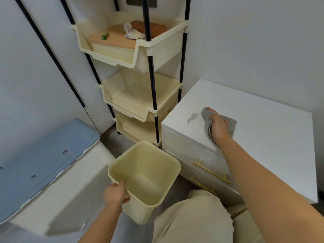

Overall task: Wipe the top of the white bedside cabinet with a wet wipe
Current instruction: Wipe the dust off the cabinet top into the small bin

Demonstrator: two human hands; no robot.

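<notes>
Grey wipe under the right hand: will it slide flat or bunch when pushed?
Probably floppy: the wipe shows stacked folds beneath the right hand. Likely bunches further when pushed, since only that hand pins it on the cabinet top; the left hand holds the bin.

No words, labels, brand marks, numbers or signs can be read anywhere in this view; every surface in sight is plain or too blurred.

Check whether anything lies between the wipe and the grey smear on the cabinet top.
Nothing visible does. The right hand holds the wipe down on the cabinet top, and the smear lies just beyond its left edge on bare surface. The left hand holds the bin off the cabinet.
</notes>
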